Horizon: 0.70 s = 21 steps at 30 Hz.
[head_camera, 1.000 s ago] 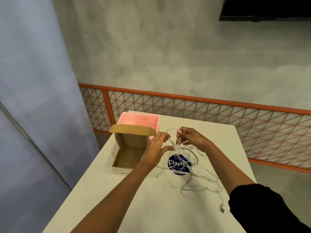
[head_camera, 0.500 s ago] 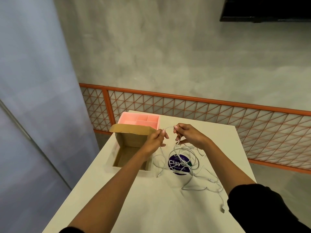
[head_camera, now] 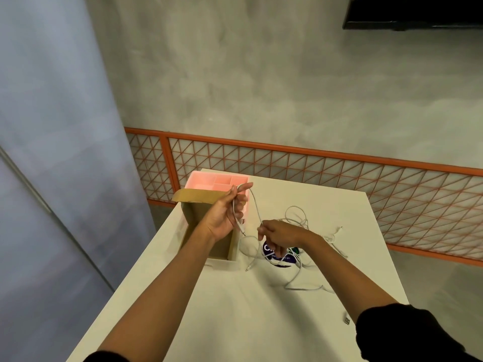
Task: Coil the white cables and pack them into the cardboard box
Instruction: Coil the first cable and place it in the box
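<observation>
My left hand point(head_camera: 226, 212) is raised above the open cardboard box point(head_camera: 233, 246) and pinches a thin white cable point(head_camera: 254, 205) near its plug end, which dangles below the fingers. The same cable runs down to my right hand point(head_camera: 281, 235), which pinches it lower, just right of the box. A tangle of white cables point(head_camera: 300, 223) lies on the table behind and under my right hand, with loose ends trailing right and toward me. The box stands at the table's left edge with its flap up; my left arm hides part of its inside.
A pink compartment tray point(head_camera: 206, 178) sits behind the box. A round purple sticker or disc point(head_camera: 277, 257) lies under the cables. A small connector point(head_camera: 347, 320) lies near the white table's point(head_camera: 235, 309) right front. An orange lattice railing point(head_camera: 339, 165) runs behind.
My left hand rose and moved left over the box with the cable end. My right hand dropped lower and slid along the cable, stretching a length between the hands.
</observation>
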### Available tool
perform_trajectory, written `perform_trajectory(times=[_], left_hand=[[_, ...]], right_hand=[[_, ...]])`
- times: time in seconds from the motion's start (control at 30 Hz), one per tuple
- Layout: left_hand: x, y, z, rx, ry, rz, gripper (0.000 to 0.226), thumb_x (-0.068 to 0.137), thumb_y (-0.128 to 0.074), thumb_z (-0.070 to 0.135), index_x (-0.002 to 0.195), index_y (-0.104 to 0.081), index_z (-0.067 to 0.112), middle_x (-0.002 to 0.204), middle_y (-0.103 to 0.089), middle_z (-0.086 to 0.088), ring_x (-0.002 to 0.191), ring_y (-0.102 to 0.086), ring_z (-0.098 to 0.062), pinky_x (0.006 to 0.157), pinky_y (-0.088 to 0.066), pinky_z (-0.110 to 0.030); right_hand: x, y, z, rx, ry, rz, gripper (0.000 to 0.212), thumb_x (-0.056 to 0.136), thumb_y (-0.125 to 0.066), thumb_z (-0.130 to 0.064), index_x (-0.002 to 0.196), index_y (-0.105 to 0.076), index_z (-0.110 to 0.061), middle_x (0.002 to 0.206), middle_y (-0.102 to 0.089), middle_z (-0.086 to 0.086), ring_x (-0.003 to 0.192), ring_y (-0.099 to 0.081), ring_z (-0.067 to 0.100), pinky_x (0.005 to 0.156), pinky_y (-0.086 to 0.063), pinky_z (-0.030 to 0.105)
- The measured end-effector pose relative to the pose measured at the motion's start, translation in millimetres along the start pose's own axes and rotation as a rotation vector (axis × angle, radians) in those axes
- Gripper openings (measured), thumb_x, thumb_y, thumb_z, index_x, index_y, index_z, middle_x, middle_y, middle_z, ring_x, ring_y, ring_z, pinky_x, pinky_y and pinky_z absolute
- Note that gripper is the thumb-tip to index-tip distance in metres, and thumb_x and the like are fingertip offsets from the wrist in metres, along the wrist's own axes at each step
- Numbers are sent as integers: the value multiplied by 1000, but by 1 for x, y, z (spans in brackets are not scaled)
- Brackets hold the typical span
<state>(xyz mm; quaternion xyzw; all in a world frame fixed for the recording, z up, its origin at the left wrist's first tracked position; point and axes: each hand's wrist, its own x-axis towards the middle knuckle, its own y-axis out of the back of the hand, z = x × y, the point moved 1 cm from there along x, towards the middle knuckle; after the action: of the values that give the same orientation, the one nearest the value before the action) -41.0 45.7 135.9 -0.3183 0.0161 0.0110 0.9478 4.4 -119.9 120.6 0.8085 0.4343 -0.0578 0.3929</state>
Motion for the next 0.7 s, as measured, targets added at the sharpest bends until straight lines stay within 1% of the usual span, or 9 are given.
perform_trajectory(times=[0.03, 0.1, 0.17, 0.23, 0.33, 0.47, 0.53, 0.6, 0.7], left_hand=[[-1, 0, -1, -22, 10, -17, 36, 101, -36, 26, 111, -66, 10, 90, -73, -4, 71, -69, -8, 61, -52, -16], [-3, -1, -4, -29, 28, -44, 35, 99, -37, 28, 115, -59, 6, 119, -66, -14, 107, -65, -23, 85, -54, -31], [-4, -1, -8, 20, 42, -38, 34, 95, -41, 30, 115, -54, 6, 125, -61, -18, 119, -57, -29, 96, -49, -42], [-4, 1, -11, 121, 60, -11, 31, 98, -38, 31, 109, -56, 9, 126, -60, -18, 122, -54, -31, 97, -46, -47], [-6, 3, -13, 302, 118, -10, 32, 101, -33, 32, 98, -58, 13, 122, -64, -15, 115, -60, -30, 96, -43, -49], [-18, 0, -15, 390, 221, -31, 32, 101, -34, 32, 99, -57, 10, 87, -73, -3, 78, -70, -17, 77, -48, -37], [-21, 1, -18, 388, 258, -50, 33, 99, -37, 36, 105, -57, 10, 89, -73, -7, 83, -70, -24, 80, -48, -39], [-22, 0, -20, 390, 302, -100, 37, 99, -35, 38, 114, -54, 9, 91, -73, -13, 85, -70, -30, 87, -48, -41], [-26, -4, -21, 383, 328, -167, 34, 102, -29, 33, 117, -53, 14, 61, -63, -8, 52, -62, -17, 91, -48, -47]], right_hand=[[-2, -3, -5, -50, -30, -47, 31, 104, -26, -30, 99, -48, -8, 63, -50, 6, 44, -56, 15, 46, -50, 24], [-7, -6, -19, -132, -66, -144, 33, 104, -26, -31, 100, -49, -7, 61, -50, 6, 43, -57, 15, 49, -50, 25], [-13, -7, -31, -182, -71, -222, 35, 104, -27, -31, 97, -51, -6, 60, -50, 7, 39, -57, 12, 48, -50, 24], [-19, -3, -41, -238, -65, -267, 37, 104, -28, -30, 91, -53, -6, 59, -49, 6, 37, -57, 10, 45, -48, 21], [-27, 9, -54, -346, -42, -317, 35, 103, -36, -24, 81, -58, -10, 59, -51, 4, 38, -58, 7, 48, -49, 19], [-40, 32, -72, -411, 30, -306, 29, 101, -42, -22, 83, -62, -12, 61, -53, 0, 46, -57, 5, 53, -45, 16], [-43, 43, -77, -424, 79, -225, 25, 100, -44, -21, 92, -65, -8, 63, -53, -2, 53, -56, 8, 57, -44, 18], [-44, 52, -77, -433, 131, -103, 22, 97, -50, -22, 91, -66, -8, 66, -54, -1, 57, -54, 10, 59, -44, 20], [-39, 58, -72, -287, 212, 70, 17, 91, -61, -25, 93, -66, -8, 74, -59, 2, 64, -51, 11, 60, -42, 23]])
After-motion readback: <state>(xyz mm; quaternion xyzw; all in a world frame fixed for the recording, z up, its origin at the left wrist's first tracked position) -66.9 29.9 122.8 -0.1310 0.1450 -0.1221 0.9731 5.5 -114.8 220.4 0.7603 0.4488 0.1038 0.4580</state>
